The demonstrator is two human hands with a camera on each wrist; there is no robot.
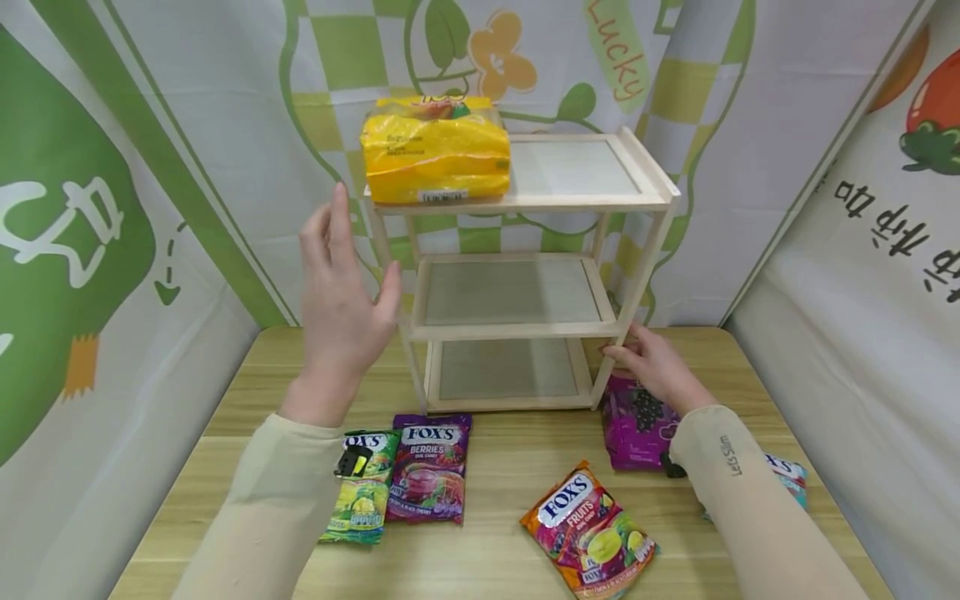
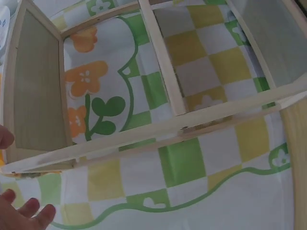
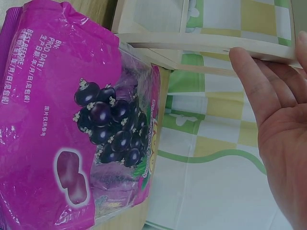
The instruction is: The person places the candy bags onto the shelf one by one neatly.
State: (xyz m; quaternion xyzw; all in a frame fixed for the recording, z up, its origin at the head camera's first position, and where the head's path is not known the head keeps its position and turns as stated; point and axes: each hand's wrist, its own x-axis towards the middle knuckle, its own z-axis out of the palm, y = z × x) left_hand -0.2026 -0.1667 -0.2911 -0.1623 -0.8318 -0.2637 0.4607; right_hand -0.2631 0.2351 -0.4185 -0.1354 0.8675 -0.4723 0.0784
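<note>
Near the back edge of the table (image 1: pixel 502 479): three-tier rack (image 1: pixel 517 332), yellow bag (image 1: pixel 435 162) on the left end of its top shelf (image 1: pixel 577 167).
Left hand (image 1: pixel 341 292): raised beside the left front post (image 1: pixel 412 367), fingers extended; contact unclear.
Right hand (image 1: pixel 660 362): pinches the right front post (image 1: pixel 640 275) below the middle shelf (image 1: pixel 517 287).
Purple bag (image 1: pixel 633 425): beside that post, toward the right edge; clear panel (image 3: pixel 112 184), contents indistinct.
Green packet (image 1: pixel 365 504), Berries packet (image 1: pixel 427 471): side by side, left half.
Fruits packet (image 1: pixel 588 529): toward the front edge.
Blue packet (image 1: pixel 791 479): near the right edge, partly hidden.
</note>
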